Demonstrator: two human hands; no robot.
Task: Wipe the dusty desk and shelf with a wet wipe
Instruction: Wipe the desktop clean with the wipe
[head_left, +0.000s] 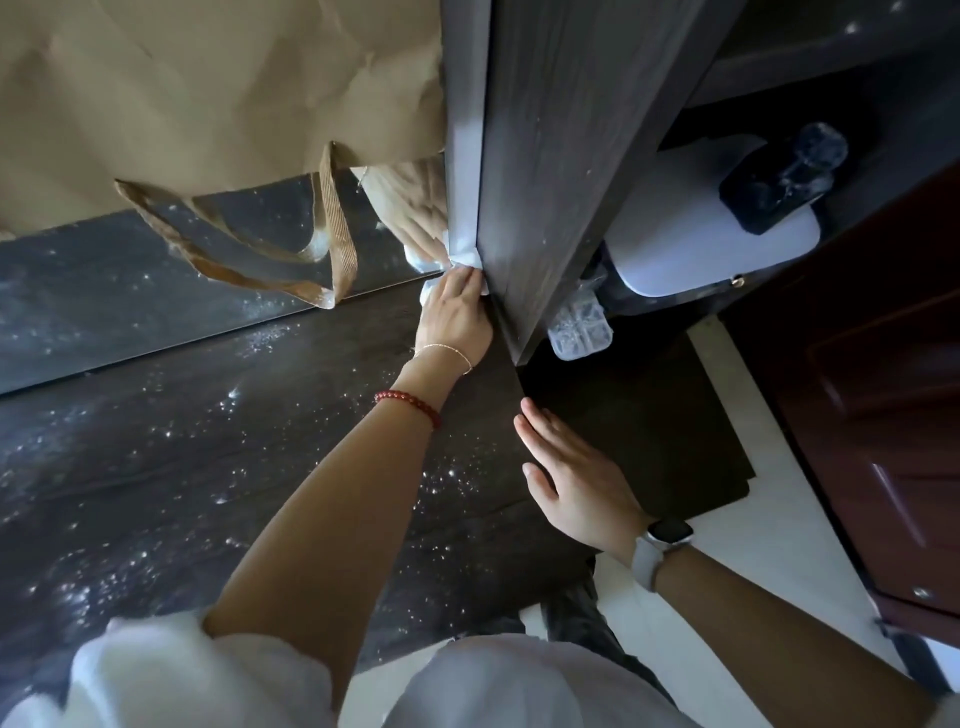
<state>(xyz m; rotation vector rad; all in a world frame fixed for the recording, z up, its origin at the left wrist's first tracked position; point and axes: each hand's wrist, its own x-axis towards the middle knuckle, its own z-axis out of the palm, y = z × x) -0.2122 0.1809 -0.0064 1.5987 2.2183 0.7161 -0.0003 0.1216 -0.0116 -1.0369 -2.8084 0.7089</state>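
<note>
The dark wood desk (156, 457) is speckled with white dust across its top. A dark shelf unit (545, 156) rises from its right end. My left hand (457, 317) presses a white wet wipe (465, 260) against the shelf's front edge, just above the desk; its fingers curl over the wipe. Flat on the desk's right edge lies my right hand (571, 483), fingers straight and holding nothing.
A brown paper bag (208, 93) with woven handles (332, 244) leans at the back of the desk. Inside the shelf sit a white box (711, 249), a clear plastic organiser (579, 332) and a dark object. A red-brown cabinet door (883, 415) stands to the right.
</note>
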